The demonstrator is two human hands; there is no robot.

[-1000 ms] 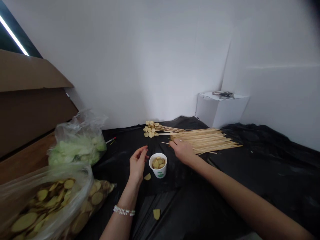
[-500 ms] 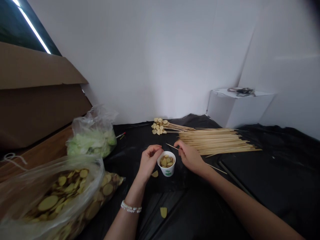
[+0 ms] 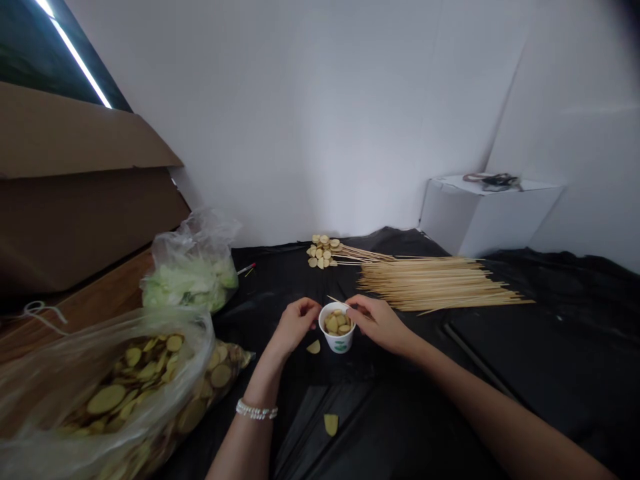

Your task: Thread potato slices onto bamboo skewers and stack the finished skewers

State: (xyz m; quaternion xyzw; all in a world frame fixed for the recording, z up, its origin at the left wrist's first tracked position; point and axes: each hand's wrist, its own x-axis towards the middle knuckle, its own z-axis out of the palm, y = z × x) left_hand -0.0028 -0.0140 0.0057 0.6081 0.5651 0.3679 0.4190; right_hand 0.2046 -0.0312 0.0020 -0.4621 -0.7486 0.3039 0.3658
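Over the white paper cup [image 3: 337,340], I see both hands working close together. The right hand [image 3: 380,327] appears to pinch a thin bamboo skewer [image 3: 335,299] between thumb and fingertips, its tip beside the cup's mouth. The left hand [image 3: 295,327] is loosely curled near the rim, and I cannot tell whether it holds anything. A pearl bracelet [image 3: 257,411] circles that wrist.

The cup is filled with pale yellow potato slices [image 3: 333,325], and a loose slice [image 3: 313,347] lies just beside it. They look light, firm and possibly slick, so I'd take them by their flat faces. The skewer looks stiff but slender and is best held close to its tip.

Beyond sit threaded skewers of potato slices [image 3: 323,252] and a long pile of bare skewers [image 3: 430,283] on a creased black plastic sheet [image 3: 400,427] that could let things slide. To the left are a clear bag of potato slices [image 3: 125,393] and a bag of pale green leaves [image 3: 190,287], with cardboard [image 3: 75,133] behind them, and a white box [image 3: 493,213] stands against the white wall [image 3: 300,113]
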